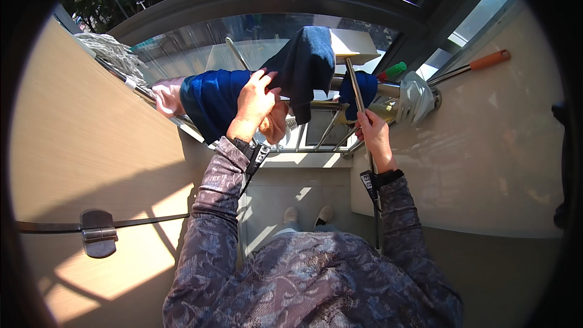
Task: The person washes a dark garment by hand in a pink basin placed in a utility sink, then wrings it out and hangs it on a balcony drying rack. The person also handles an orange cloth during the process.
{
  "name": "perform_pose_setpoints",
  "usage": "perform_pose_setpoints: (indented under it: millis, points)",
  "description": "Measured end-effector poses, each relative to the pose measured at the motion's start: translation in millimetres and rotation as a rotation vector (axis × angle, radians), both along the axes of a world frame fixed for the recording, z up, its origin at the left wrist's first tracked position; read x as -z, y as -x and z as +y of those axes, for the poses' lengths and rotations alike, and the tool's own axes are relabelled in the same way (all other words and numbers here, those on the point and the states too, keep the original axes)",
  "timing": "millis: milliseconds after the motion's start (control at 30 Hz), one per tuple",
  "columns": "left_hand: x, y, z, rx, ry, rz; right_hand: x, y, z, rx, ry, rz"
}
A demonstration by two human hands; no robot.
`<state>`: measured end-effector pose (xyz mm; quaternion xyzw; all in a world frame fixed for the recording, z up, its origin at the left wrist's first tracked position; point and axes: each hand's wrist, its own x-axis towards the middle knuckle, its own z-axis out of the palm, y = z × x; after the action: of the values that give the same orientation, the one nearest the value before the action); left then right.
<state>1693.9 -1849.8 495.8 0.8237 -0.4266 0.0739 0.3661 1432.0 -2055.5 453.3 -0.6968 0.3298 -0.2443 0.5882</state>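
Note:
My left hand (256,104) lies against a blue cloth (214,93) hung over a metal rail, its fingertips by the edge of a dark navy cloth (298,61). Its thumb side is hidden, so a grip there is not clear. A brown cloth (274,124) hangs just under that hand. In my right hand (375,133) is a metal pole (356,83), held upright. A flat pale head (353,45) sits at the pole's top, with the navy cloth hanging beside and partly against it.
Also on the metal rack (325,105) are a pink cloth (168,96), a white string mop (111,52), another blue cloth (360,93) and a white plastic bag (415,100). An orange handle (489,60) leans at the right wall. Wooden panels stand left; window glass is ahead.

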Motion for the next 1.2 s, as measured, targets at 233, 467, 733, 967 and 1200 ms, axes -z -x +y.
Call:
perform_pose_setpoints:
  millis: [233,467,733,967,1200]
  points:
    - [15,3,3,-0.077,0.123,0.049,15,21,-12,-0.085,-0.039,0.019]
    - [13,3,11,-0.108,0.127,-0.091,44,31,-4,-0.110,-0.109,-0.004]
    - [14,-12,24,-0.302,0.284,-0.280,66,36,0,0.115,0.102,-0.094]
    - [15,-11,40,-0.472,0.241,-0.223,66,56,-27,0.254,0.131,-0.071]
    - [14,12,39,-0.408,0.304,-0.183,57,62,-36,0.163,0.198,-0.013]
